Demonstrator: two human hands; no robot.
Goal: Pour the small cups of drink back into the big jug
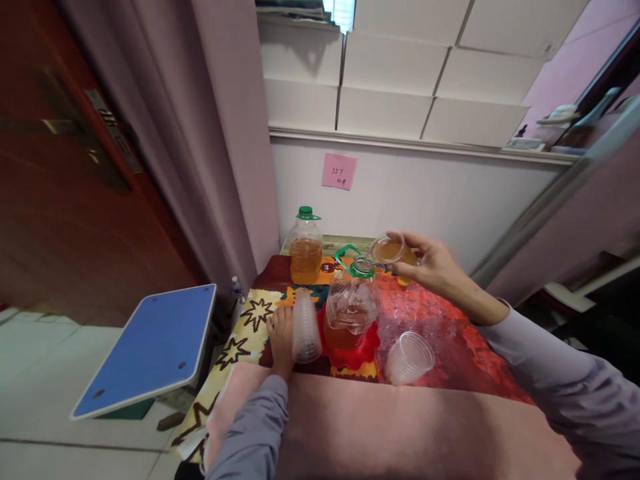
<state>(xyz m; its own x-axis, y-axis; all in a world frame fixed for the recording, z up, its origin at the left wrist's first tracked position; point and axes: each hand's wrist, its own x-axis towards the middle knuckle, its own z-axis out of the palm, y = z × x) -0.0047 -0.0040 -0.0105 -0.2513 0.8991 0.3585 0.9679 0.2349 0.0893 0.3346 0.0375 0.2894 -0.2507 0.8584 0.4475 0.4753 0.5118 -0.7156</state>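
My right hand (433,267) grips a clear plastic cup (390,251) of amber liquid, tilted toward the open mouth of a large clear jug (350,307) with a green neck ring. The jug stands in the middle of the table and holds some amber liquid. My left hand (281,337) rests on the table with its fingers round a stack of clear plastic cups (306,327) lying beside the jug. An empty clear cup (410,359) lies on its side near the table's front.
A second bottle (305,245) with a green cap and amber liquid stands at the back left. The table wears a bright patterned cloth (250,320) and a pink cloth (380,427) at the front. A blue stool (150,347) stands left; a curtain (220,147) hangs behind.
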